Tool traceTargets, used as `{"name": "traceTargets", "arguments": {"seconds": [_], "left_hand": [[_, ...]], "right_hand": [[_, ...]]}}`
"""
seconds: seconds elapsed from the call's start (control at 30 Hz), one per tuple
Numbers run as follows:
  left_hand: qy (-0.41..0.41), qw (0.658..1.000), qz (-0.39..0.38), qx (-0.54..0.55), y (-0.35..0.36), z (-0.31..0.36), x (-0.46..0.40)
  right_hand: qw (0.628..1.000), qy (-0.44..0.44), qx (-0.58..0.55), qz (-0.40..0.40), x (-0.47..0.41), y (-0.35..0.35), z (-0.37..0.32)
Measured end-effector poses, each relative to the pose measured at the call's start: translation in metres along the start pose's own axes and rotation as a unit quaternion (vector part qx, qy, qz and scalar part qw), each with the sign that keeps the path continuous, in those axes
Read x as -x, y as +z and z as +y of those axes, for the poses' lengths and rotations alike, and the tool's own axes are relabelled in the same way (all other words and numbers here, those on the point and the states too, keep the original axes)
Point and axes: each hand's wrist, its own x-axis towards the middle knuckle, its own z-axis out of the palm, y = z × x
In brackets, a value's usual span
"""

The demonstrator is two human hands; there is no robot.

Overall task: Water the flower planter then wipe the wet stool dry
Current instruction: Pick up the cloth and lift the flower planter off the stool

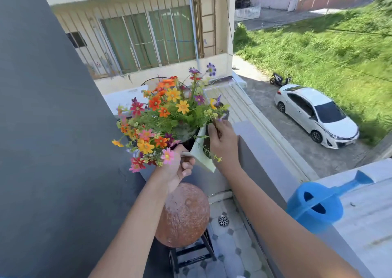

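While lifted, both hands (222, 144) on planter (201, 152) (unlabelled)

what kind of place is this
Most likely an upper-floor balcony of a house: a low parapet wall with a white car parked far below, a tiled floor with a drain, and a blue watering can on the ledge.
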Motion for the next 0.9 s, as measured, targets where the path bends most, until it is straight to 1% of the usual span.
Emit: {"name": "traceTargets", "arguments": {"seconds": [0.07, 0.17, 0.23, 0.33, 0.43, 0.53, 0.6, 0.67, 0.7, 0.87, 0.9], "left_hand": [[-0.005, 1.0, 0.0, 0.022, -0.002, 0.004, -0.002], [-0.002, 0.999, 0.003, 0.043, -0.01, 0.011, -0.007], [-0.004, 0.999, -0.003, 0.052, -0.014, 0.013, -0.009], [-0.005, 0.998, -0.015, 0.053, -0.015, 0.013, -0.008], [0.004, 0.999, -0.017, 0.04, -0.013, 0.012, -0.006], [0.013, 0.999, -0.022, 0.022, -0.011, 0.01, -0.005], [0.018, 0.999, -0.031, 0.013, -0.012, 0.009, -0.003], [0.018, 0.999, -0.045, 0.015, -0.012, 0.01, 0.0], [0.016, 0.998, -0.05, 0.018, -0.011, 0.011, 0.001], [0.011, 0.998, -0.052, 0.03, -0.008, 0.013, 0.001], [0.011, 0.998, -0.05, 0.028, -0.008, 0.013, 0.001]], "right_hand": [[0.999, -0.022, -0.011, -0.035, 0.017, 0.004, 0.004], [0.991, -0.099, -0.003, -0.09, 0.046, 0.002, 0.011], [0.985, -0.124, 0.002, -0.122, 0.065, 0.004, 0.016], [0.985, -0.125, 0.005, -0.121, 0.071, 0.007, 0.014], [0.989, -0.124, -0.004, -0.082, 0.051, 0.01, 0.007], [0.995, -0.088, 0.003, -0.048, 0.017, 0.011, 0.005], [0.999, -0.044, 0.0, -0.019, -0.007, 0.009, 0.011], [0.999, -0.023, 0.026, 0.011, -0.023, 0.004, 0.018], [0.999, -0.014, 0.036, 0.019, -0.028, 0.003, 0.023], [0.992, 0.119, 0.039, 0.032, -0.03, 0.001, 0.042], [0.99, 0.132, 0.042, 0.033, -0.031, 0.001, 0.043]]}}
